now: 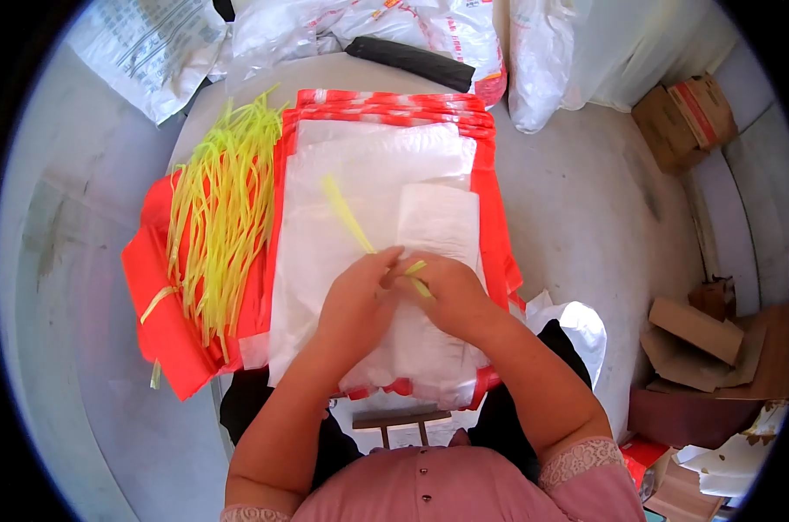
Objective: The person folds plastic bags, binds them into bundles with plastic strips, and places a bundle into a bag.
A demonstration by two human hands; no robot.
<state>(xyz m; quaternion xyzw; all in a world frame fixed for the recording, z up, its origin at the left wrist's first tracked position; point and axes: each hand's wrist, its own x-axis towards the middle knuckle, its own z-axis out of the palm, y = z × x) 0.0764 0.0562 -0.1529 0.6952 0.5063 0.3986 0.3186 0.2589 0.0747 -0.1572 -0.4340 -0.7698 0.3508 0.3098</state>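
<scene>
My left hand (pixel 360 294) and my right hand (pixel 442 291) meet over a pile of plastic bags, fingers closed. Between them runs a thin yellow plastic strip (pixel 349 214); its long, blurred end sticks out past my left fingers, and a short end shows at my right fingers. Beneath my hands a folded white plastic bundle (pixel 440 217) lies on translucent white bags (pixel 342 165), which rest on a stack of red bags (pixel 490 187). To the left, a heap of loose yellow strips (pixel 225 217) lies on more red bags (pixel 155 252), one roll tied with a strip.
A black rolled item (pixel 410 63) lies at the far edge of the table (pixel 325 74). Behind stand white printed sacks (pixel 151 48). Cardboard boxes (pixel 686 122) sit on the floor at right, with opened cartons (pixel 699 344) nearer. A clear plastic bag (pixel 581 335) is by my right knee.
</scene>
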